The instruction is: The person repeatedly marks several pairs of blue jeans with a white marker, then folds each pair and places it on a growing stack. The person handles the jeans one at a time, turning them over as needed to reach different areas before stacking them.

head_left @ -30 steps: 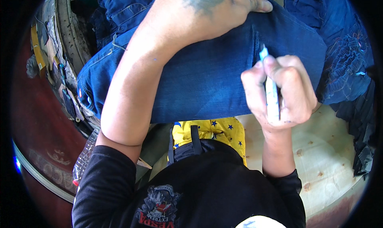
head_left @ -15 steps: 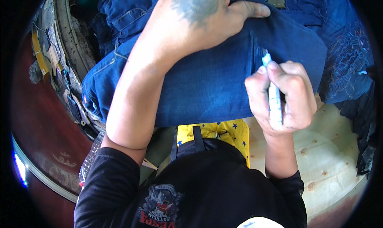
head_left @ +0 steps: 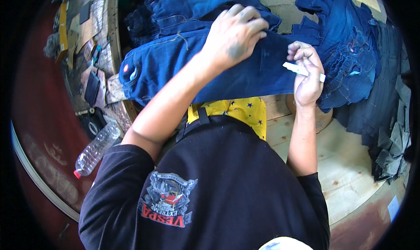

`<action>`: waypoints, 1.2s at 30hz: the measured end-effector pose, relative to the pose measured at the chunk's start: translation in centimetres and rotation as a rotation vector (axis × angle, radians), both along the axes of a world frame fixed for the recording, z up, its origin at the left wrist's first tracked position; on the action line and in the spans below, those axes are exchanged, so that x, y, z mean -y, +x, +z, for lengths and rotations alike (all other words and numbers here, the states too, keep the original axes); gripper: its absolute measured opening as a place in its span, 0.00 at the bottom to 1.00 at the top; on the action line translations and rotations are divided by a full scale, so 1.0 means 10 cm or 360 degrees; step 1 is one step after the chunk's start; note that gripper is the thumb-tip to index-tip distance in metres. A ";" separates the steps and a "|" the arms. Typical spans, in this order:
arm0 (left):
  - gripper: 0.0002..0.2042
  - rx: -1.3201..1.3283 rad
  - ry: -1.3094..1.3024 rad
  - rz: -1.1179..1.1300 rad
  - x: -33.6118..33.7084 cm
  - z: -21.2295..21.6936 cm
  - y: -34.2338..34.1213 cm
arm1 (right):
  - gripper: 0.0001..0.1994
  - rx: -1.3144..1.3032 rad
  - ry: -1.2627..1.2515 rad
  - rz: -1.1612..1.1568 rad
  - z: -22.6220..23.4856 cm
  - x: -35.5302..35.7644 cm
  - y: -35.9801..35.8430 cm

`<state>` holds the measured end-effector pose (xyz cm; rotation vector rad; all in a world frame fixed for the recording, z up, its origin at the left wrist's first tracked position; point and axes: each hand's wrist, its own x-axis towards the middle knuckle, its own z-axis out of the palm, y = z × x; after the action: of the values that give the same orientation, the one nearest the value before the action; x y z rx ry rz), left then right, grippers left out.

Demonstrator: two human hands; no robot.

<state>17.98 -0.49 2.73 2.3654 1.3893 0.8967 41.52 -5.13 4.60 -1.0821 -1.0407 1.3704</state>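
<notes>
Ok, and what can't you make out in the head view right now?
In the head view:
Left hand: its back hides the palm, so whether it holds anything is unclear.
White tool: its tip is too small to tell; the right hand covers part of it.
Yellow starred cloth: covered above by denim, below by the black shirt.
Pale rounded thing: cut off by the lower edge.

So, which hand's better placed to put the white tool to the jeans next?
Right, probably: the right hand holds the white tool by the jeans; the left hand is over their far edge, no tool visible.
</notes>
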 end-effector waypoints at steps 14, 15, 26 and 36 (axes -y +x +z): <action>0.05 -0.0126 -0.0196 0.0634 0.81 0.05 -0.16 | 0.08 0.1525 0.0901 0.0575 -0.03 -0.06 -0.04; 0.04 -0.0100 -0.0207 0.0635 0.85 0.12 -0.18 | 0.08 0.1395 0.0862 0.0470 -0.03 -0.07 -0.01; 0.05 0.1697 -0.1456 0.0989 1.21 0.40 0.83 | 0.05 0.1094 0.0732 0.0542 0.19 -0.05 0.10; 0.07 0.1992 -0.1865 0.1201 1.22 0.24 0.74 | 0.22 0.0964 -0.0441 0.0939 -0.09 -0.12 0.41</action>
<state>25.41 -12.67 5.17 0.2202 1.4437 0.9590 45.61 -3.94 3.68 -1.5247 -1.7482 1.7301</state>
